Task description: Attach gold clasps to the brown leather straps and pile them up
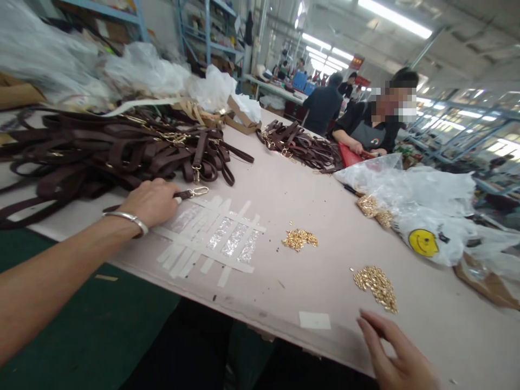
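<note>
We're seeing a dark brown strap (183, 195) w/ its gold clasp (199, 191) lying near the L edge of the table (276, 200), just beyond the taped patch (221, 238). Our L hand (152, 203) is closing over the strap, fingers wrapped round it, clasp poking out past the fingertips; a silver bangle (128, 218) is circling that wrist. Behind & beside the L hand, a big strap pile (122, 143) is sprawling. R of the patch, a small gold heap (299, 239) is sitting; further R, nearer us, a second gold heap (376, 284) is spreading. Our R hand (394, 346) is hovering by this one, apart from it, thumb & index curving w/ tips close tog.; can't tell if they're pinching anything. A white rect. (314, 320) is lying near the front edge, L of the R hand. Farther out, another strap pile (300, 145) is resting mid-table, clear bags (430, 200) are crowding the R side, & a co-worker (371, 122) is handling sth. red (349, 155) at the far edge.
</note>
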A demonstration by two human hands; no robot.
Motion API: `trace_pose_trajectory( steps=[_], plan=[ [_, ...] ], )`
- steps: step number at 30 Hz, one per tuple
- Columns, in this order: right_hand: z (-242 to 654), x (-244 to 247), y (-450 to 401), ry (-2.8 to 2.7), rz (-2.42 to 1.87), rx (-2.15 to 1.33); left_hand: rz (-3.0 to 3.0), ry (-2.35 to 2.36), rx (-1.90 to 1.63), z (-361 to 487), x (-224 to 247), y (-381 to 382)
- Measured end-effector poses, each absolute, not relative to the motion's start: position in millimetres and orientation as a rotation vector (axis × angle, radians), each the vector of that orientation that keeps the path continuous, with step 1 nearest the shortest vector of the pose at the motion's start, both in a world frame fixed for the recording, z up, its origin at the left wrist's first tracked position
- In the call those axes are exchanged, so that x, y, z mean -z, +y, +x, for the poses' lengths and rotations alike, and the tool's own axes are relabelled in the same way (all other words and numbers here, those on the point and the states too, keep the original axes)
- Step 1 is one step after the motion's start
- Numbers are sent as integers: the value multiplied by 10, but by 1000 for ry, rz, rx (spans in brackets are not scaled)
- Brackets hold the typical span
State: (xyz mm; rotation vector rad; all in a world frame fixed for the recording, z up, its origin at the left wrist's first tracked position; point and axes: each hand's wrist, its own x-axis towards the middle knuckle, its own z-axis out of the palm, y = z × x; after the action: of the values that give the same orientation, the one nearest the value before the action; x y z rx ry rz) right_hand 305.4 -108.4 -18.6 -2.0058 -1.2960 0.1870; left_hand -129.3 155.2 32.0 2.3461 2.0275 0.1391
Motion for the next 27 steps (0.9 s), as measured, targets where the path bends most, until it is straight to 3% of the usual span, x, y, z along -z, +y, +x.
trace_pose_trajectory(
  steps=[9, 12, 18, 27],
  plan=[
    [2366, 110, 659, -1951, -1747, -21, 2259, 1915, -392, -1316, -369, 1262],
    [2311, 108, 939, -2096, -1732, -42, 1876, 1635, -620, -1258, -281, 1084],
    [2204, 290, 1143, -2112, -1753, -99, 1045, 1194, -840, -920, -66, 695],
    [2085, 136, 733, -1533, -1756, -346, 836, 967, -917, -446, 43, 379]
  ],
)
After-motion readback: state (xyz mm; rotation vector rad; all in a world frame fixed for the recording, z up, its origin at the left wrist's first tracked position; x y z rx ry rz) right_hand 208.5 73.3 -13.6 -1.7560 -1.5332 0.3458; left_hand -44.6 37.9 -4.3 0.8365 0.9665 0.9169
